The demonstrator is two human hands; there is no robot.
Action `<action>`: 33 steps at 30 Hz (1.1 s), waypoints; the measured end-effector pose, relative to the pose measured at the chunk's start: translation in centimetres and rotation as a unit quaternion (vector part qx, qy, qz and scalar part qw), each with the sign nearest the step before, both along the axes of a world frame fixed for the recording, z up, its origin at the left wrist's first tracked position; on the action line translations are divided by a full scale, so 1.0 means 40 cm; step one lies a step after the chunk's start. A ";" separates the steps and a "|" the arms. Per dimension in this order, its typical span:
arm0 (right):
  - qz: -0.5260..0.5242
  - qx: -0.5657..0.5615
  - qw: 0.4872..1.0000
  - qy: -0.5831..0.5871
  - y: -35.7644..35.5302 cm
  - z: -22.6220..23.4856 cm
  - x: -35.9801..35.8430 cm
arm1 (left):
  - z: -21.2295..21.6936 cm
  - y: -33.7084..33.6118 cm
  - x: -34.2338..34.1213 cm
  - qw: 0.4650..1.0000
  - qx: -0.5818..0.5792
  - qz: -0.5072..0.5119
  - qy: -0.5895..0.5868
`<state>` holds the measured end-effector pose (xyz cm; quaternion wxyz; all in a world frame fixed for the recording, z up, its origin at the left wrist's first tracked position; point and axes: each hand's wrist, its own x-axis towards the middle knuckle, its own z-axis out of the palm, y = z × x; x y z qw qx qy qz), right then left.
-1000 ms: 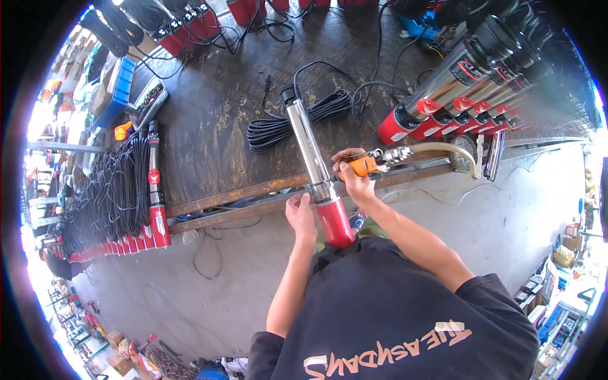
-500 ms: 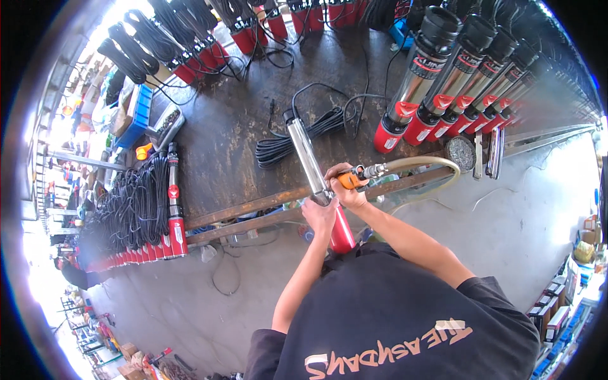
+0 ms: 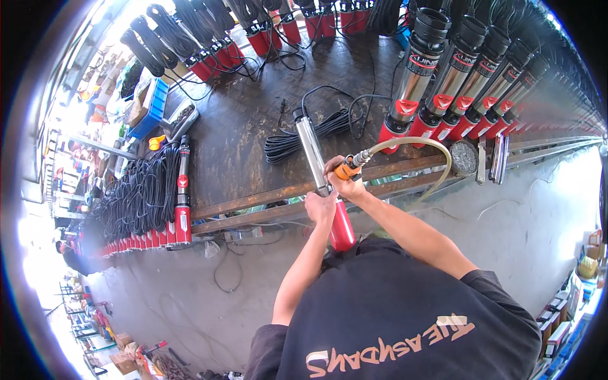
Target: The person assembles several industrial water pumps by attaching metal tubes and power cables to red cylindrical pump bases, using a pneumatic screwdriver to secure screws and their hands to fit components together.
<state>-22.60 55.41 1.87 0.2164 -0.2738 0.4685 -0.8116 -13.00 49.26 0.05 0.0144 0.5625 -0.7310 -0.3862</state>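
A slim submersible pump [image 3: 310,149] with a silver tube and a red end [image 3: 342,227] lies across the front edge of the workbench, its red end overhanging toward my body. My left hand [image 3: 320,207] is wrapped round the pump where the silver meets the red. Just beyond it, my right hand [image 3: 346,185] grips an orange air tool [image 3: 347,170] against the pump's side. The tool's tip is hidden by my fingers. From its metal fitting a pale air hose [image 3: 430,140] loops off to the right. A coiled black cable [image 3: 285,147] rests beside the pump's far end.
On the right stands a row of taller silver-and-red pumps [image 3: 415,82]. Several more, with coiled cables, line the back [image 3: 256,41] and the left side [image 3: 182,218]. A blue bin [image 3: 152,114] sits at the left, and a round grey object [image 3: 464,158] is by the bench edge [image 3: 253,206].
The air tool has tilted, its hose end now higher, and the hose loop has shifted left. Both hands keep their hold. The background has slid slightly right in the view.
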 end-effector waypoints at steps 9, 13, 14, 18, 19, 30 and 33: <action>-0.054 0.055 0.995 0.057 0.009 0.026 -0.025 | 0.024 0.045 0.000 0.998 -0.055 0.024 0.003; -0.063 0.008 0.998 0.018 0.012 0.007 -0.012 | -0.003 0.040 -0.007 0.997 -0.078 0.014 0.012; -0.057 0.015 0.998 0.016 0.016 0.000 -0.019 | -0.006 0.041 -0.011 0.997 -0.080 0.012 0.011; -0.059 0.098 0.993 0.032 0.013 0.031 -0.020 | -0.001 0.041 -0.010 0.997 -0.076 -0.001 -0.008; -0.086 0.080 0.993 0.033 -0.003 0.045 -0.026 | -0.001 0.047 -0.012 0.996 -0.092 -0.003 -0.015; -0.206 0.036 0.880 -0.425 0.185 -0.019 -0.072 | -0.051 0.022 0.047 0.968 -0.229 0.068 0.081; -0.178 0.043 0.758 -0.626 0.232 -0.171 -0.171 | -0.011 0.030 0.012 0.964 -0.255 0.058 0.047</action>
